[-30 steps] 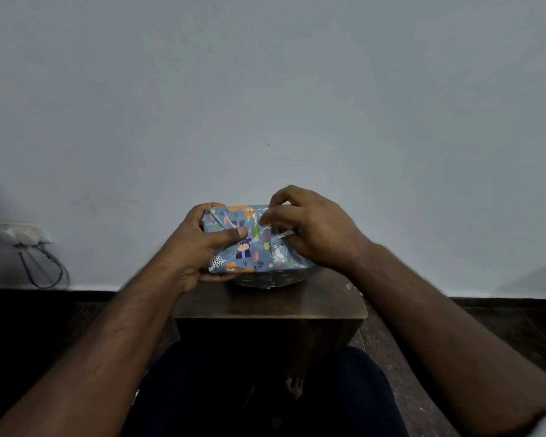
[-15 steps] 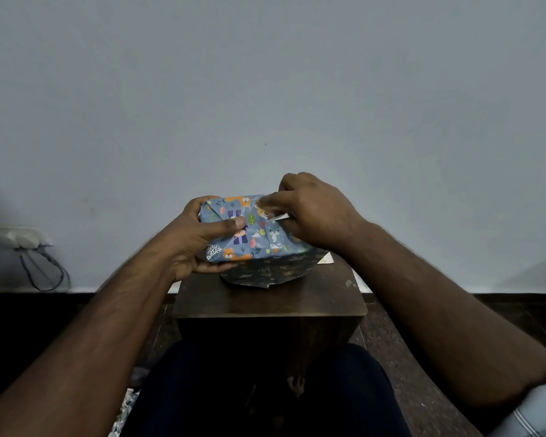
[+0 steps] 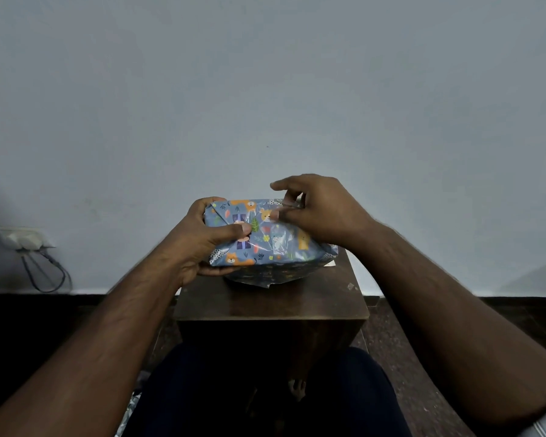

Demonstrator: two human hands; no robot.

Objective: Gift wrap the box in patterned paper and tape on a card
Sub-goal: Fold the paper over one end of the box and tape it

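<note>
Wrapped box (image 3: 259, 238), in blue animal-print paper, is held just above the far part of a small dark wooden table (image 3: 270, 302), tilted w/ its top face toward the camera. Looks light, judging by how easily it's propped on one side, and stiff enough under the paper to take a firm squeeze. The paper itself is glossy, prob. slippery, and creases or tears at corners, so best to hold by the end faces and edges, not the folded flaps.

Left hand (image 3: 202, 244) grips the box's left end: thumb pressed on the top face, fingers curled round the far edge and underneath. Right hand (image 3: 322, 212) sits on the box's right part, thumb and a finger pinching what looks like a strip of clear tape (image 3: 289, 205) near the far right corner, index finger lifted clear.

Under the box lies a loose piece of darker patterned paper (image 3: 265, 275), crumpled, touching the table top. A pale corner (image 3: 331, 263) pokes out right of the box, maybe the card, can't tell.

Hard to see: tape is transparent, its ends unclear; box's right end and underside are hidden by hands. Left of the table, on the wall, a socket w/ cable (image 3: 29, 244).
</note>
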